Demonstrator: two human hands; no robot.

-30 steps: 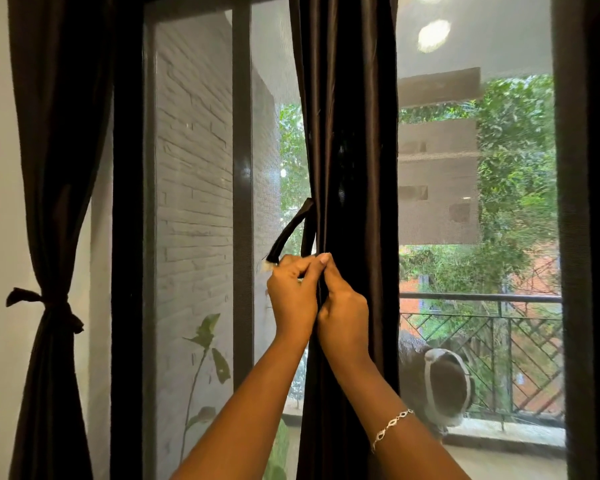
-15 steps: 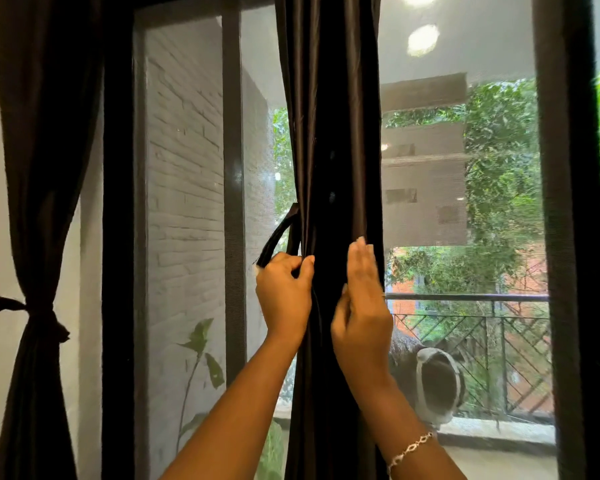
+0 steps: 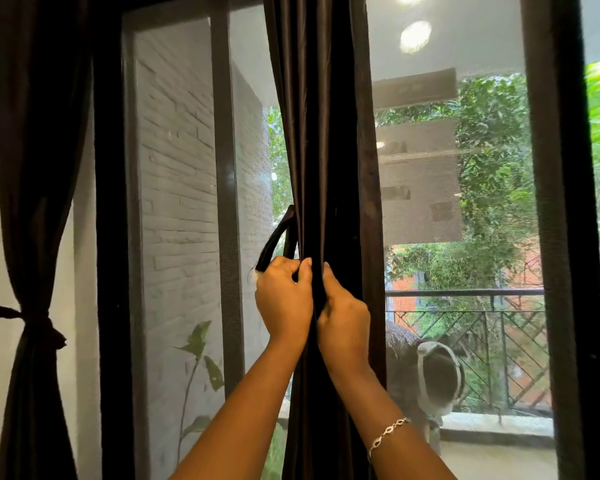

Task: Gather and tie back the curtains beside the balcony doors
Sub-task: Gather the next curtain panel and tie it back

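While pressing against the curtain, gripping the tie beside it with the left hand, squeezing its fold with the right hand.

Balcony floor (pale, beyond the glass) bears a railing.

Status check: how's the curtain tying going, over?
Left hand grips tie strap. Right hand grips gathered middle curtain; not yet tied. Left curtain already tied. Nothing in the way.

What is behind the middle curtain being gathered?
Right of the curtain a dark frame post peeks out, balcony railing beyond; the rest is covered.
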